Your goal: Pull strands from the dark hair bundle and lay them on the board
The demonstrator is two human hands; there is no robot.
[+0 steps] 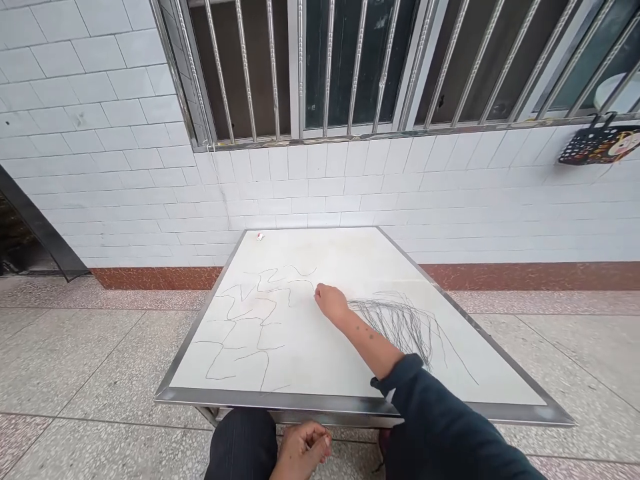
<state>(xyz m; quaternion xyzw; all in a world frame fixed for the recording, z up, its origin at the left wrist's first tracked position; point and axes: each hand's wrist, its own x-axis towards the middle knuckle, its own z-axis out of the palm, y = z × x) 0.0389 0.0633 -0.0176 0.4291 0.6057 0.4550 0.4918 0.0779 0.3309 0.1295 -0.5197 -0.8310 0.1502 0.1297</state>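
My right hand (331, 303) reaches over the middle of the white table (320, 360), its fingers pinched at the end of a thin dark wire-like strand (301, 281). Several separate, bent strands (263, 322) lie spread out on the table's left half. To the right, partly behind my forearm, is a dense bundle of long dark strands (400, 320), with a few loose ones trailing to its right. My left hand (303, 448) is low beside my knee, below the table's front edge, with fingers curled in and nothing visible in them.
A small white and red object (260, 237) sits at the table's far left corner. The grey metal rim (280, 400) borders the tabletop. Behind stands a white tiled wall (320, 187) with a barred window (340, 67). A black patterned basket (595, 143) hangs at the right.
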